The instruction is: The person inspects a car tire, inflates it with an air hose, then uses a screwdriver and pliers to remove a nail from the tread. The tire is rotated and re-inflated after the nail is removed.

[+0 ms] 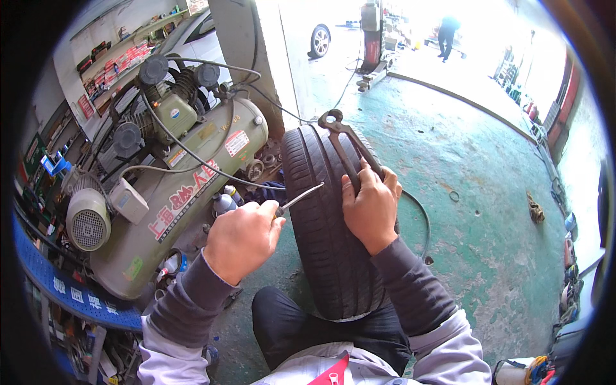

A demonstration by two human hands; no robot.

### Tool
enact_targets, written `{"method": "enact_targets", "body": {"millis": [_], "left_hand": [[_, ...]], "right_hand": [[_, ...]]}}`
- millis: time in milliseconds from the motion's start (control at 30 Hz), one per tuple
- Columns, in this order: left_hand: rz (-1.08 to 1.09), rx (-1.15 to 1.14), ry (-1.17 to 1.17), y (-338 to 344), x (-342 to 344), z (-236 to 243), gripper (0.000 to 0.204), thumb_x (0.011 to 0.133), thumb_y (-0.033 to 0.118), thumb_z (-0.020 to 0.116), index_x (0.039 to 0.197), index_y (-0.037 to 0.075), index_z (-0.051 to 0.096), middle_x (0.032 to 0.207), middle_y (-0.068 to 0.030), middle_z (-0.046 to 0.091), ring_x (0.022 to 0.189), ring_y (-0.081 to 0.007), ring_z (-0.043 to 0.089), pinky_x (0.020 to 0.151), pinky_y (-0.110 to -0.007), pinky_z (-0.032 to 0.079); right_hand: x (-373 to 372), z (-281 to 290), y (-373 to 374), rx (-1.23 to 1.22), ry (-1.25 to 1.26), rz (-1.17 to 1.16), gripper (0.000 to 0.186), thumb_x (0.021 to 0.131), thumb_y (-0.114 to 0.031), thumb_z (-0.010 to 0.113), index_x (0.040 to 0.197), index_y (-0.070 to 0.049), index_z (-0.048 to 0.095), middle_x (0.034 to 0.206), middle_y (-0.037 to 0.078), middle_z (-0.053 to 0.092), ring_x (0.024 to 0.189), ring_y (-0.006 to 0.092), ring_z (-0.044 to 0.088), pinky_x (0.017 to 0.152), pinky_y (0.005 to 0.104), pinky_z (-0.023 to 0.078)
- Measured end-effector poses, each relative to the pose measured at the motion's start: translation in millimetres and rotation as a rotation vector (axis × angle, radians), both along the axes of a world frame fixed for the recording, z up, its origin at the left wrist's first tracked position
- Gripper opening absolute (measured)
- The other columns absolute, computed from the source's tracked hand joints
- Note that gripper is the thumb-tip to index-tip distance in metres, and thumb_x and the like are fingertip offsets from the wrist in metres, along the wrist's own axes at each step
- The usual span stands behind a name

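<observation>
A black tyre stands upright in front of me, close to my knees, tread facing up. My right hand rests on the tread and grips a pair of dark pincers by the handles. The rounded jaws point away over the tyre's far end. My left hand is closed around a tool with a thin metal shaft; its handle is mostly hidden in the fist. The shaft's slightly bent tip reaches over the tread, left of my right hand. Whether it touches the rubber I cannot tell.
A large green air compressor with hoses stands at left. A blue ramp-like panel and loose tools lie at lower left. A hose curves across the green floor right of the tyre. Far off, a person stands near a lift post.
</observation>
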State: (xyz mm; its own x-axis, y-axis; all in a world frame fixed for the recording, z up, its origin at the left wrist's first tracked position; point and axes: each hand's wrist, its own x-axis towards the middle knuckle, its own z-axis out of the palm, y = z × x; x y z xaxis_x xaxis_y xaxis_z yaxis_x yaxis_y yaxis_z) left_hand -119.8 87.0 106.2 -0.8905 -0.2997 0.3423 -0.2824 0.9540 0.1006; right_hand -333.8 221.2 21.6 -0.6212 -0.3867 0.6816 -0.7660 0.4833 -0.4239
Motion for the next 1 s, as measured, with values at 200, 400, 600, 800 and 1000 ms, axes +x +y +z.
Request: {"method": "enact_targets", "body": {"millis": [200,400,600,800,1000], "left_hand": [[-0.021,-0.045,-0.002,-4,1,0,0.022,0.103,0.027,0.069,0.110,0.006,0.070,0.084,-0.0167,0.072,0.078,-0.0376,0.073,0.069,-0.050,0.059],[-0.038,0.009,0.033,-9,-5,-4,0.022,0.103,0.026,0.069,0.110,0.006,0.070,0.086,-0.0182,0.072,0.080,-0.0393,0.073,0.071,-0.051,0.059],[-0.021,0.006,0.005,-11,-6,-3,0.021,0.103,0.026,0.069,0.105,0.006,0.069,0.085,-0.0184,0.072,0.079,-0.0398,0.073,0.070,-0.051,0.059],[0.009,-0.052,-0.004,-4,-8,-3,0.021,0.103,0.027,0.069,0.100,0.007,0.067,0.081,-0.0171,0.071,0.075,-0.0381,0.073,0.067,-0.050,0.060],[-0.022,-0.213,-0.073,-6,-13,17,0.020,0.102,0.028,0.070,0.096,0.009,0.066,0.076,-0.0137,0.069,0.071,-0.0350,0.073,0.063,-0.046,0.059]], "right_hand": [[-4,0,-2,-0.009,0.001,-0.004,0.051,0.102,-0.032,0.070,0.138,0.004,0.069,0.119,0.018,0.078,0.131,0.0414,0.057,0.112,0.0513,0.039],[-7,0,-7,-0.026,-0.014,-0.005,0.050,0.101,-0.032,0.070,0.136,0.004,0.070,0.117,0.018,0.079,0.130,0.0421,0.058,0.112,0.0517,0.039],[-7,1,-8,-0.048,-0.027,0.020,0.049,0.101,-0.032,0.070,0.135,0.003,0.070,0.115,0.019,0.079,0.130,0.0428,0.058,0.112,0.0523,0.039],[-6,3,-10,-0.031,-0.014,0.008,0.048,0.101,-0.032,0.071,0.133,0.003,0.071,0.114,0.020,0.079,0.128,0.0441,0.058,0.113,0.0523,0.038],[-2,4,-7,-0.015,-0.004,0.029,0.046,0.100,-0.030,0.071,0.130,0.005,0.071,0.116,0.022,0.078,0.129,0.0454,0.057,0.113,0.0530,0.038]]}}
